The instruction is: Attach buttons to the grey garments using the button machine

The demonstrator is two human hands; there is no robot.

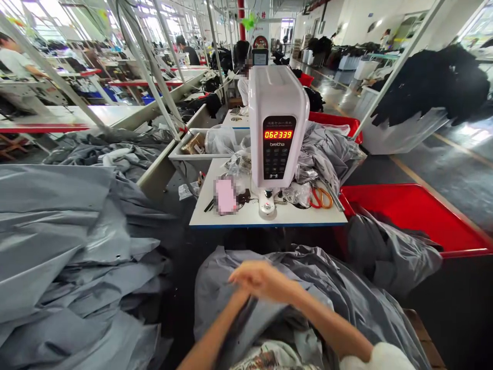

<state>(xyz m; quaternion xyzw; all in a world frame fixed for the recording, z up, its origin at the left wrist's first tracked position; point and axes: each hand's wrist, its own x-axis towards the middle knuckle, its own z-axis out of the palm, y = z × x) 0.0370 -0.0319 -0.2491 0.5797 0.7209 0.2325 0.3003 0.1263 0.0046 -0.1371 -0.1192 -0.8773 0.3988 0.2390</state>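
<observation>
Grey fabric (358,298) is heaped across my lap below the table. Over it, my right hand (262,280) crosses in front of my left wrist, blurred, with its fingers curled in; whatever they hold is hidden. My left hand (243,294) is mostly covered by the right one, so its fingers do not show. Ahead stands a white button-attaching machine (279,103) with a lit red display, above its small round lower die (267,206). Neither hand touches the machine.
A white table (304,216) carries orange-handled scissors (321,197), plastic bags and a pink item (226,196). Grey garments (77,246) are piled at left. A red bin (408,210) stands right, with grey fabric (393,252) over its edge. Metal posts rise at left; other people work farther back.
</observation>
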